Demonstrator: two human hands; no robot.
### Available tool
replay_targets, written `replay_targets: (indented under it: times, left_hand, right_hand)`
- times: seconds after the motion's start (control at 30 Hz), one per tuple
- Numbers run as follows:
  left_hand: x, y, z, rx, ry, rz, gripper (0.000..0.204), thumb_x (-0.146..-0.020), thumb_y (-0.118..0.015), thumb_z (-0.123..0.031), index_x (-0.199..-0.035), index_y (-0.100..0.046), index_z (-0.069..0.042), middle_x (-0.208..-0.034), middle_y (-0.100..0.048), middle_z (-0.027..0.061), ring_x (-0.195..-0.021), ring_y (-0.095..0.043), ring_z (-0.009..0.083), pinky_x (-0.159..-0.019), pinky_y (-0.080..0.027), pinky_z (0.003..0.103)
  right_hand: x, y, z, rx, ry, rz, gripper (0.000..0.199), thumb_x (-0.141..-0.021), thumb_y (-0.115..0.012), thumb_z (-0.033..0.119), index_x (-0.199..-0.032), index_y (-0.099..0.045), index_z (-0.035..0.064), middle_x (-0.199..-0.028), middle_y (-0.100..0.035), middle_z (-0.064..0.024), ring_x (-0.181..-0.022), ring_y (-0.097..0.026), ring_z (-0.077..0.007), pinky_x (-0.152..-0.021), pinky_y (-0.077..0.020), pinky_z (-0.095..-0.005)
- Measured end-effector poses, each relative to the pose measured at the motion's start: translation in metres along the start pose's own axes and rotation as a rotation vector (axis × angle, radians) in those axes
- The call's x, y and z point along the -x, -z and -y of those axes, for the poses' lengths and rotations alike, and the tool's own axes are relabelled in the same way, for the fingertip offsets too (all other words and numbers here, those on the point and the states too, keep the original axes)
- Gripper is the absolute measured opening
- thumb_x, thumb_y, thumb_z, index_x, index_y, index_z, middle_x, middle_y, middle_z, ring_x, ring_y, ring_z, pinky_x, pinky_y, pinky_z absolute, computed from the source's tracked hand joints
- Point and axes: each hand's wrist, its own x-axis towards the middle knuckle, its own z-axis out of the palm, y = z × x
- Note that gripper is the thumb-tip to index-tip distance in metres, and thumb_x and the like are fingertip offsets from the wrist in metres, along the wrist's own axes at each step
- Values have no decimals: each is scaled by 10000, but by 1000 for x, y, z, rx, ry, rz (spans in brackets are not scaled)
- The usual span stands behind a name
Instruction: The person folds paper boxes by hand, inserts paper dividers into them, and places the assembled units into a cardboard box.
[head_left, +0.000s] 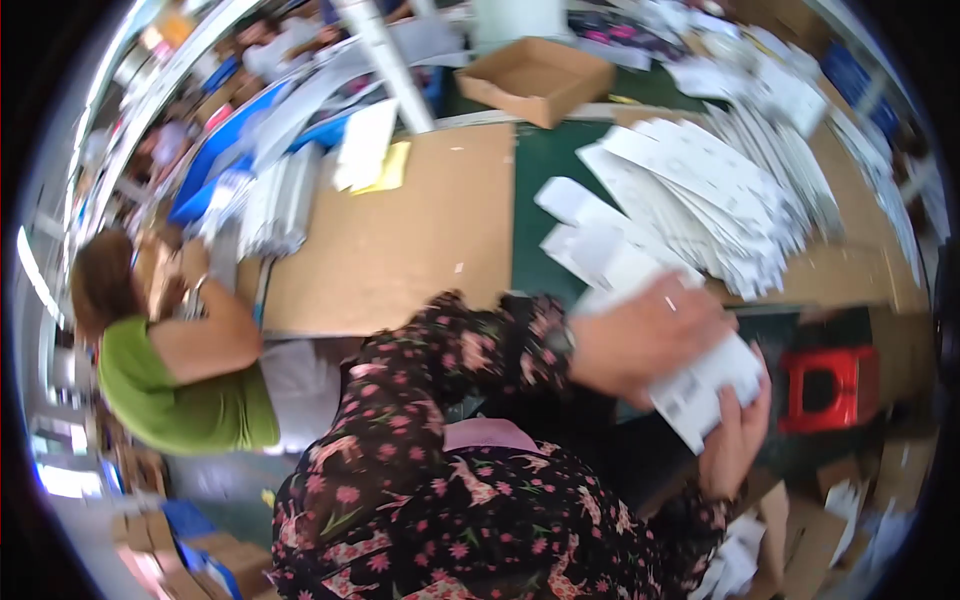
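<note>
A white folding carton (690, 402) with small dark print is between my hands, slanting over the front edge of the table. My right hand (735, 435) grips its lower right side, fingers along the edge. Across its upper part lies my left hand (655, 335), blurred, thumb side low and fingers reaching over to the right edge; it appears closed round the carton. Beyond it, white carton flaps (595, 235) stretch up over the green tabletop; whether they belong to the same piece is hidden by my left hand. A fanned pile of flat white cartons (700, 190) lies just beyond.
Brown cardboard (400, 230) covers the table's left part, with a yellow paper (385, 168) on it. An open cardboard tray (537, 78) sits at the back. A red stool (828, 388) stands at right. A co-worker in green (185, 390) works at left.
</note>
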Motion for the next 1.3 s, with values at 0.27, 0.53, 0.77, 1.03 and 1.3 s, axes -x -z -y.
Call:
replay_targets:
  times: [0.27, 0.53, 0.77, 1.03, 1.3]
  left_hand:
    - [7, -35, -90, 115, 148, -9, 1187, -521, -894, -427, -1464, -426, 120, -1380, -507, 250, -1323, -483, 401, -1126, -360, 506]
    - [-6, -76, -103, 347, 73, 91, 1080, -528, -928, -440, -1376, -492, 67, -1260, -555, 190, -1230, -530, 363, -1029, -431, 463]
    - [-3, -97, -86, 558, 221, -265, 809, -594, -907, -374, -1216, -544, -6, -1100, -549, 159, -1059, -562, 371, -890, -485, 474]
    - [0, -94, -56, 614, 237, -309, 883, -740, -870, -283, -1443, -438, 30, -1295, -510, 238, -1205, -515, 419, -1070, -434, 466]
    - [8, -88, -55, 1197, 492, -86, 700, -899, -740, -158, -1479, -384, 6, -1372, -503, 130, -1272, -498, 217, -1100, -412, 369]
  right_hand:
    - [35, 92, 35, 78, -277, 276, 488, -955, -618, 8, -1425, -493, -35, -1274, -660, -132, -1161, -639, -202, -1025, -504, -346]
    - [47, 175, 21, 485, -174, 400, 508, -971, -648, 65, -1444, -473, 6, -1261, -648, -143, -1164, -638, -207, -1021, -518, -400]
    - [63, 111, -18, -289, -136, 14, 533, -983, -625, 46, -1477, -446, -41, -1409, -567, -185, -1244, -609, -265, -1076, -479, -393]
    - [73, 60, -51, 77, -89, -94, 543, -946, -703, -24, -1444, -490, -54, -1384, -615, -136, -1230, -618, -209, -1062, -487, -362]
    - [67, 35, -46, 83, -73, -54, 656, -899, -778, -48, -1477, -468, -52, -1372, -621, -124, -1236, -622, -190, -1052, -513, -339]
